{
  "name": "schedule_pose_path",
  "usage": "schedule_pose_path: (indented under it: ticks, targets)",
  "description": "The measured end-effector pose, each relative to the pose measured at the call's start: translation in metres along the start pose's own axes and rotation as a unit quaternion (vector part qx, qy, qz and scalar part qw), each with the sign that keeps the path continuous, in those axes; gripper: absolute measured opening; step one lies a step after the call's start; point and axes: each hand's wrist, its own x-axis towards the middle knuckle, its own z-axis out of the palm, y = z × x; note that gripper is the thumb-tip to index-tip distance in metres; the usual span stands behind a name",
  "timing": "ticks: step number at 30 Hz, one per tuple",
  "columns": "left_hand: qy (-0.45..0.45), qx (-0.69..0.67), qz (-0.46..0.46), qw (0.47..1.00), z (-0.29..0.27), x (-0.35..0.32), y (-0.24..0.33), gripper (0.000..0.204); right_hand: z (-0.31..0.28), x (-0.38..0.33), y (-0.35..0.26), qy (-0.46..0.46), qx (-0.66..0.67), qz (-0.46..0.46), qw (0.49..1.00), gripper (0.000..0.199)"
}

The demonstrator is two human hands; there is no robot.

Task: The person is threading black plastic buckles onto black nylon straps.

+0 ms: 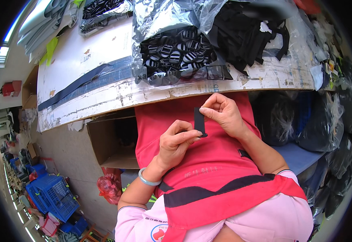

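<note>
Two of your hands share one short black strap [199,119] just right of the frame's centre, in front of your red apron [153,121]. Your left hand [177,142] pinches it between thumb and fingers at the lower end, and your right hand [223,114] has thumb and forefinger closed on its upper end. A small dark piece [203,135] sits at the bottom of the strap, perhaps a buckle, though your fingertips partly cover it. If so, this unit looks partway through joining, but you cannot tell from here whether the strap is threaded. Plenty seems left to do: loose black buckles [175,56] fill an open clear bag [163,18] at the top centre, and a heap of black straps [238,34] lies at the upper right. No finished pieces can be made out for certain. As for writing, you have faint pale characters across your apron at lower centre, a round badge [158,232] with lettering on your pink shirt [137,222] near the bottom edge, and print along the bag's lower edge and the worn white tabletop [69,60].
</note>
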Motion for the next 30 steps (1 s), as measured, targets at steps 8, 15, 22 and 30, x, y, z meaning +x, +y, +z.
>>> schedule_pose_path:
  ticks: [8,15,22,30]
  targets:
    - [-0.034,0.124,-0.291,0.948,-0.088,-0.038,0.067,0.019,0.014,-0.002,-0.007,-0.094,-0.208,-0.101,0.968,0.019]
    - [0.330,-0.234,-0.268,0.874,-0.152,-0.093,0.008,0.024,-0.040,0.076,-0.076,0.221,-0.570,-0.407,0.678,0.019]
    - [0.142,-0.417,-0.282,0.852,-0.054,-0.028,-0.026,0.040,-0.012,0.058,-0.103,0.144,-0.540,-0.542,0.628,0.019]
    - [0.008,-0.205,-0.275,0.939,-0.014,0.016,0.006,0.082,0.029,0.010,-0.027,-0.085,-0.236,-0.041,0.967,0.018]
